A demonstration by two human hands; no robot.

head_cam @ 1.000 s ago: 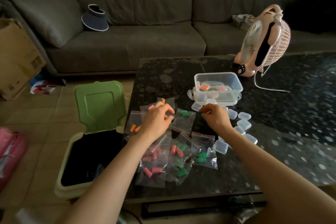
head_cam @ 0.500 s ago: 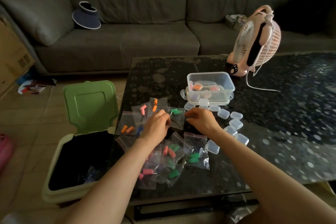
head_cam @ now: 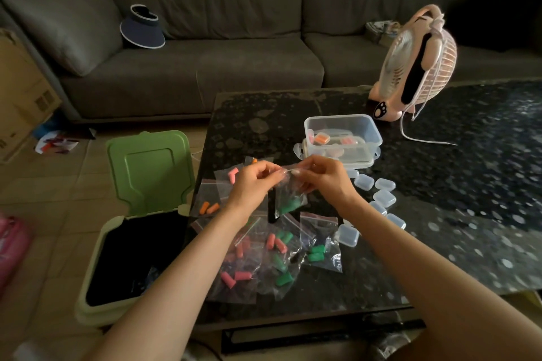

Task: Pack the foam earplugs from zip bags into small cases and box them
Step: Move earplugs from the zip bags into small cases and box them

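Observation:
My left hand (head_cam: 254,184) and my right hand (head_cam: 324,182) pinch the top edge of a small clear zip bag (head_cam: 289,199) with green earplugs, held above the dark table (head_cam: 440,214). Below it lie several more zip bags: green plugs (head_cam: 318,253), pink plugs (head_cam: 234,275), orange plugs (head_cam: 208,208). Several small clear cases (head_cam: 384,198) lie to the right of my right hand. A clear plastic box (head_cam: 343,138) behind my hands holds a few filled cases with orange and pink plugs.
An open green-lidded bin (head_cam: 137,214) with a black liner stands left of the table. A pink desk fan (head_cam: 416,67) with a white cord sits at the table's back. Behind is a grey sofa (head_cam: 205,53) with a visor hat (head_cam: 142,27). A cardboard box (head_cam: 20,91) stands far left.
Both hands have lifted the bag of green earplugs off the pile and now hold its top edge between them; before, they were reaching among the bags on the table.

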